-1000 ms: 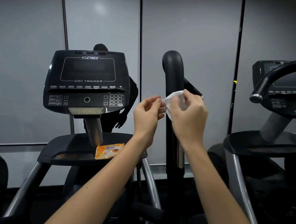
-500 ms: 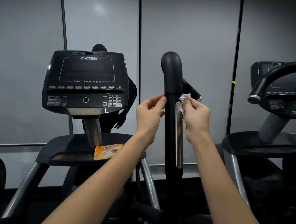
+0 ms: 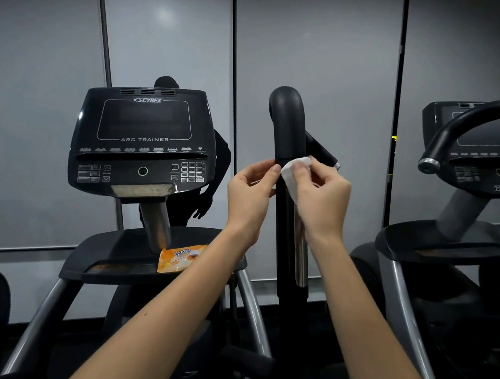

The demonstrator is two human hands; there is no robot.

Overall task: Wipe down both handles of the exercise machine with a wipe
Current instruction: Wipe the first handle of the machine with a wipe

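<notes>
Head view. The white wipe (image 3: 294, 170) is being pinched in the right hand (image 3: 320, 202). Thumb and forefinger are being kept closed on it, and the remaining fingers are being kept curled behind.

The wipe is being pressed against the front of the upright black handle (image 3: 288, 125). Contact is being made just under the handle's curved top and above the metal strip (image 3: 301, 255) set into its lower length.

The left hand (image 3: 249, 195) is being held at the handle's left side with its fingers curled. Its thumb and forefinger tips are being held together at the wipe's left edge. Whether the wipe is being gripped there, or only the handle is being touched, cannot be told.

Both forearms are being extended upward from the bottom of the frame, one on either side of the handle.

The handle is being viewed to the right of the console (image 3: 143, 139), marked CYBEX and ARC TRAINER. An orange packet (image 3: 179, 257) is being supported flat on the black shelf (image 3: 108, 255) under the console, next to the console post.

A second machine (image 3: 481, 181) is being partly shown at the right edge, well apart from the hands. Grey wall panels (image 3: 317, 43) are being seen behind.
</notes>
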